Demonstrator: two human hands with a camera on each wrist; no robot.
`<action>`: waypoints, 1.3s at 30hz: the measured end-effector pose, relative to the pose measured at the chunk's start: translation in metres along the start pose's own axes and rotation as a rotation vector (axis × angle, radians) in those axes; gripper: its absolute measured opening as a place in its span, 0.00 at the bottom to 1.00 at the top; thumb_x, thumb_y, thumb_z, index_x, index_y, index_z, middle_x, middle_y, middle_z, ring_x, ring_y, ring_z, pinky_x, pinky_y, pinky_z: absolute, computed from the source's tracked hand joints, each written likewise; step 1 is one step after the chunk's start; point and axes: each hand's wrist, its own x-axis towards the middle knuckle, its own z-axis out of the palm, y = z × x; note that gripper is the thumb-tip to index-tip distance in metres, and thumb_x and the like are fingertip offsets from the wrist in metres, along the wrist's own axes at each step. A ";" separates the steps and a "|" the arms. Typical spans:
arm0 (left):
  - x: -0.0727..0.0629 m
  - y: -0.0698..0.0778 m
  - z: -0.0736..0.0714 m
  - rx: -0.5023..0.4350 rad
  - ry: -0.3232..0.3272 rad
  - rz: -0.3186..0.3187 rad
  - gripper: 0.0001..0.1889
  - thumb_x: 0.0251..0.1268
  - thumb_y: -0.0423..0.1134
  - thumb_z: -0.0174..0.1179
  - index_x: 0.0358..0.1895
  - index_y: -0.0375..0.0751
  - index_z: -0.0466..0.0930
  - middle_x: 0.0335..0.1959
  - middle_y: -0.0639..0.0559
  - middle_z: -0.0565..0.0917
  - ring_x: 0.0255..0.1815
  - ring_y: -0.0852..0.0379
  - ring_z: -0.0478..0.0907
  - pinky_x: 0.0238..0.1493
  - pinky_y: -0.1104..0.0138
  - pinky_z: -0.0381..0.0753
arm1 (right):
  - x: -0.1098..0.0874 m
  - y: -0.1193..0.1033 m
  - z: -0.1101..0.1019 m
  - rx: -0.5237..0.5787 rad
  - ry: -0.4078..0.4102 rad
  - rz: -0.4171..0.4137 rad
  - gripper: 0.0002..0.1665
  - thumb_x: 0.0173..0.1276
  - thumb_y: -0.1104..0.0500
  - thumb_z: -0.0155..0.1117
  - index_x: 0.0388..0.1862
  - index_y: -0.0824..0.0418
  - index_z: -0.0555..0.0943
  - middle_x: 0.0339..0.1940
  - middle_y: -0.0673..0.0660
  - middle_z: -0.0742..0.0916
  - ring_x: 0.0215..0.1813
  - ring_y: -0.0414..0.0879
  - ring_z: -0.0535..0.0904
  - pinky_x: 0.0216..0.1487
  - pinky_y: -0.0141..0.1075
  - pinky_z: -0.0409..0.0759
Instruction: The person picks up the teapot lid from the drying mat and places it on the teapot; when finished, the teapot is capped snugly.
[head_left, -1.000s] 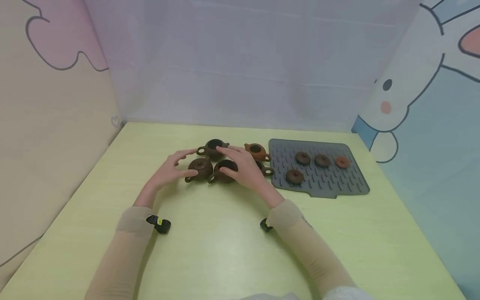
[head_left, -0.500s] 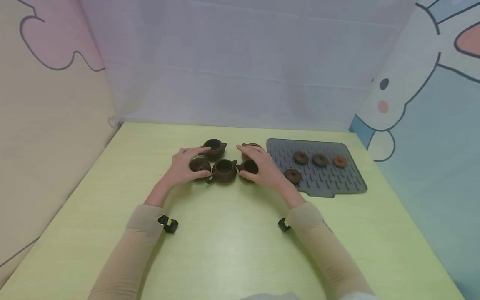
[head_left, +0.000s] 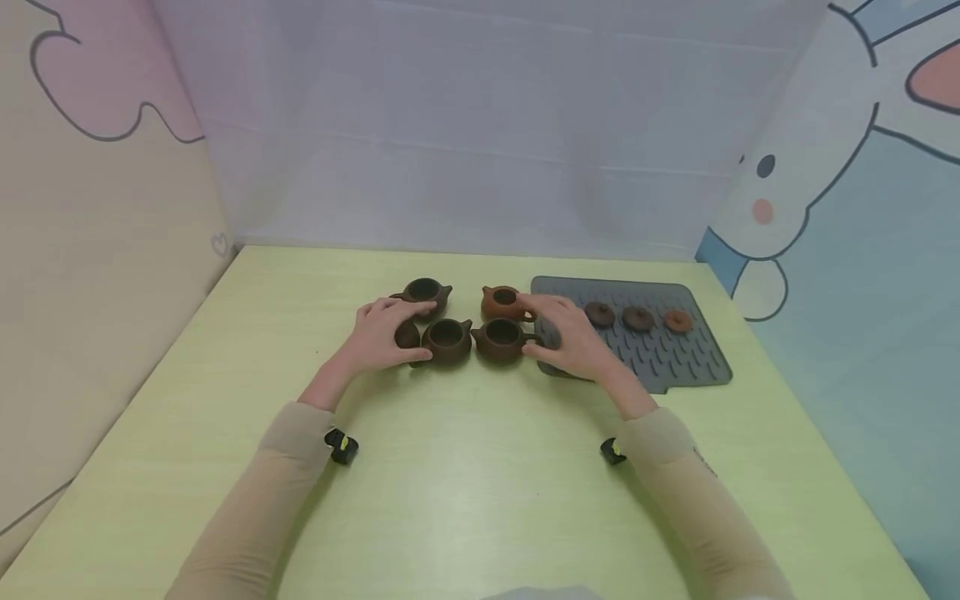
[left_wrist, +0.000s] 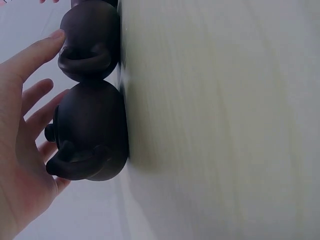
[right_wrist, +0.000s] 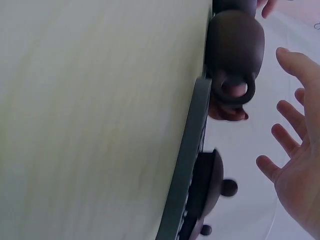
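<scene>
My left hand (head_left: 381,335) hovers over a lidded dark brown teapot (left_wrist: 92,130), fingers loosely bent. In the left wrist view its thumb is by the neighbouring lidless teapot (left_wrist: 90,35); contact is unclear. My right hand (head_left: 573,337) is spread in the air above the mat's left part, holding nothing. Nearest to it is the handle of a dark lidless teapot (head_left: 498,346). Another dark lidless teapot (head_left: 422,292) stands behind on the left, and a reddish-brown lidless one (head_left: 501,307) behind on the right.
A grey ridged mat (head_left: 652,358) lies on the right of the pale table (head_left: 465,483). On it are two dark lids (head_left: 600,314) (head_left: 637,319) and a reddish lid (head_left: 678,322) in a row. Another dark lid (right_wrist: 210,182) is hidden by my right hand in the head view.
My right hand has moved right, from over the middle teapots to over the mat's left edge. My left hand has shifted slightly right over the lidded teapot. The teapots have stayed about in place.
</scene>
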 end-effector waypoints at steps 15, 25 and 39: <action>0.001 0.008 -0.001 0.067 -0.026 0.002 0.33 0.52 0.58 0.71 0.64 0.55 0.77 0.62 0.56 0.82 0.71 0.44 0.65 0.71 0.38 0.50 | -0.039 0.032 -0.029 -0.013 -0.056 0.058 0.40 0.65 0.54 0.71 0.74 0.52 0.68 0.73 0.60 0.73 0.73 0.61 0.65 0.70 0.63 0.62; 0.004 0.010 0.000 0.083 -0.017 -0.005 0.30 0.52 0.56 0.72 0.60 0.55 0.79 0.58 0.57 0.84 0.70 0.45 0.65 0.72 0.38 0.48 | -0.056 0.052 -0.043 0.063 -0.135 0.152 0.35 0.68 0.55 0.67 0.73 0.50 0.70 0.73 0.60 0.75 0.75 0.60 0.65 0.72 0.65 0.58; 0.005 0.011 0.001 0.059 -0.030 -0.026 0.29 0.54 0.56 0.71 0.61 0.55 0.79 0.58 0.55 0.83 0.69 0.45 0.65 0.72 0.38 0.49 | -0.063 0.062 -0.046 0.074 -0.157 0.230 0.25 0.70 0.58 0.64 0.65 0.59 0.77 0.65 0.62 0.81 0.66 0.61 0.75 0.65 0.60 0.72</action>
